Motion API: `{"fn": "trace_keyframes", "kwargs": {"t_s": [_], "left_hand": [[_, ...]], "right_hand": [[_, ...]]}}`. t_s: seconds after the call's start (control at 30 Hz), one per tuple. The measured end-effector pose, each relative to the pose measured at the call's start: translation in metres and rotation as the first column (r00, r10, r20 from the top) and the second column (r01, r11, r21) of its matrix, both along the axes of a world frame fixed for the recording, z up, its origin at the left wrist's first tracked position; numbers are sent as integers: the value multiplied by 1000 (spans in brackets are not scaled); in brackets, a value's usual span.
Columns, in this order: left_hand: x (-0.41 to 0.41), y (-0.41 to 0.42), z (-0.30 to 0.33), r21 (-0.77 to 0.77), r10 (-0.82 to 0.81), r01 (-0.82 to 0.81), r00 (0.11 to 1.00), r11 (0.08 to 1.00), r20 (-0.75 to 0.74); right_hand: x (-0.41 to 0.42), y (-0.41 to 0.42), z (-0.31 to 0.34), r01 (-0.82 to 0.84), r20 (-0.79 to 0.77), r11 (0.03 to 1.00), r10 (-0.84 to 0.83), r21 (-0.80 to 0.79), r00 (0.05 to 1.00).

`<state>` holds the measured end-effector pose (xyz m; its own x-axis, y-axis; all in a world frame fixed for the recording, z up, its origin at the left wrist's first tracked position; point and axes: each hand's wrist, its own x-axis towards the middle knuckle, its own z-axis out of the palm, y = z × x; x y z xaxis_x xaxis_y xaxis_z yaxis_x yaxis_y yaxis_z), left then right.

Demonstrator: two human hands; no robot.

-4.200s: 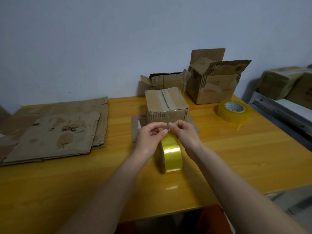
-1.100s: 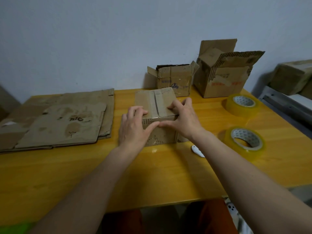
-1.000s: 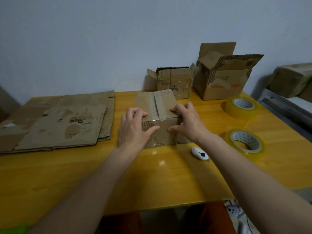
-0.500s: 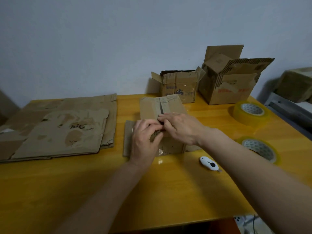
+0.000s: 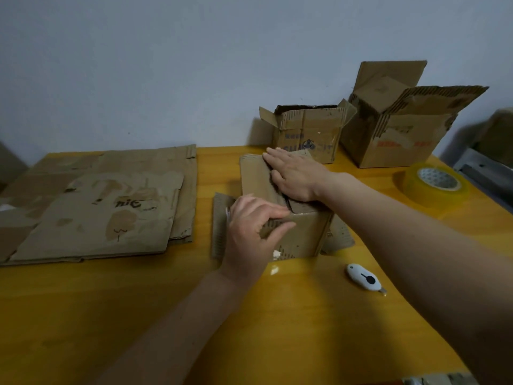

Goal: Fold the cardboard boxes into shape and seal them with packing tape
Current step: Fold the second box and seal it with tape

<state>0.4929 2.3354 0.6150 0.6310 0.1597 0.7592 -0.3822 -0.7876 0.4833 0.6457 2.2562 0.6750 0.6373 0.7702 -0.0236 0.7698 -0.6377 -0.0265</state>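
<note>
Lying at far left on the yellow wooden table (image 5: 83, 315): a stack of flattened brown cardboard sheets (image 5: 94, 207), awaiting folding; resting flat, slightly overlapping.

Standing at table centre: the small brown corrugated cardboard box (image 5: 299, 232), top flaps closing but gaping along the seam, a dark slit showing; bottom flaps splaying out on the table at either side. Gripping the near top edge: the left hand (image 5: 254, 234), fingers curled over the rim, thumb against the front wall. Pressing flat on the top flaps: the right hand (image 5: 295, 176), fingers straight, palm down, holding nothing.

Judging the box light, thin-walled, worn and creased; likely yielding under firm pressure, so bearing down best near edges and corners, taking hold at the rim.

Lying to the right of the box: a small white utility cutter with black slider (image 5: 363, 279). Standing behind: a small open brown carton (image 5: 308, 134); beside it a larger open torn carton (image 5: 399, 134). Lying at far right: a roll of clear yellowish packing tape (image 5: 435, 184), well apart from both hands.
</note>
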Motion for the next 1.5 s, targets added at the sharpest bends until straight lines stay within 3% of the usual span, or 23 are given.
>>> {"fn": "trace_keyframes", "kwargs": {"t_s": [0.13, 0.4, 0.5, 0.57, 0.67, 0.77, 0.83, 0.97, 1.1, 1.2, 1.23, 1.33, 1.43, 1.5], "left_hand": [[8, -5, -8, 74, 128, -131, 991, 989, 38], [9, -2, -15, 180, 145, -147, 989, 973, 25], [6, 0, -8, 282, 161, -146, 986, 948, -32], [5, -1, -4, 346, 220, -182, 973, 920, -74], [1, -15, 0, 408, 308, -250, 948, 878, -82], [0, -43, -6, 405, 142, -143, 989, 903, 32], [1, -68, -11, 401, -19, 21, 1000, 916, -10], [7, -110, -21, 278, -141, 227, 944, 933, -298], [14, -133, -40, 292, -1, 222, 798, 930, -603], [14, -140, -45, 251, 61, 169, 704, 953, -707], [15, -142, -45, 220, 54, 155, 690, 963, -721], [15, -144, -37, 97, -7, 117, 670, 988, -743], [17, -145, -23, -18, -74, 86, 704, 996, -706], [20, -143, -9, -231, -193, 41, 701, 972, -687]], "right_hand": [[21, 11, 3, 76, -62, 987, -68, 140, 996], [33, 23, 6, 138, -104, 986, -129, 91, 986], [24, -3, 12, 110, -90, 954, -88, 279, 992], [14, -33, 15, 133, -66, 871, -115, 473, 991], [-4, -90, 13, 226, -102, 795, -205, 563, 973], [-20, -145, 2, 334, -155, 797, -297, 503, 942], [-29, -178, -6, 424, -220, 774, -362, 470, 906], [-48, -235, -22, 561, -317, 725, -464, 401, 827], [-68, -276, -33, 555, -391, 799, -447, 230, 805], [-77, -290, -46, 479, -188, 867, -498, -139, 846], [-78, -292, -50, 464, -117, 866, -489, -187, 864], [-78, -294, -56, 422, -83, 905, -426, -57, 901], [-82, -285, -48, 405, -263, 899, -355, 166, 897], [-87, -276, -39, 399, -342, 877, -300, 268, 891]]}}
